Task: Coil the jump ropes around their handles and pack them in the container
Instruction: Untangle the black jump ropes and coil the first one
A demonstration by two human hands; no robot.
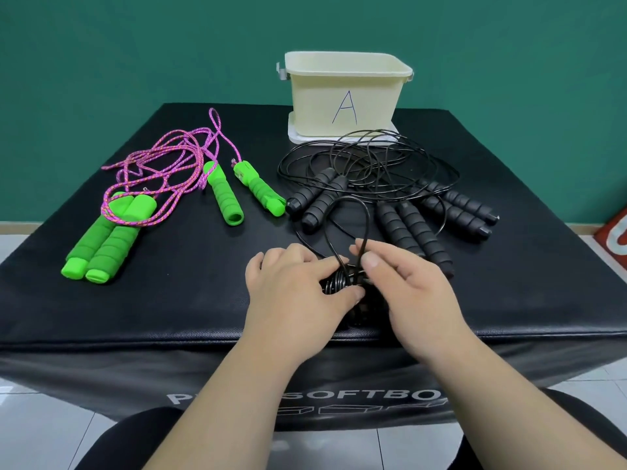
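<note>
Head view. Lower centre: my left hand (291, 293) grips the coiled black jump rope (334, 285); my right hand (407, 293) pinches its free loop (346, 198). Coiling nears completion, I judge. Next: tuck the loop, then reach the container (342, 96), upper centre.

Black rope coil (334, 283) between hands (288, 293) (407, 293)

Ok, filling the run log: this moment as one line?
step: coiling | left hand: grips coiled black cord bundle | right hand: pinches its loose loop | cream plastic container marked A: upright, far side
</note>
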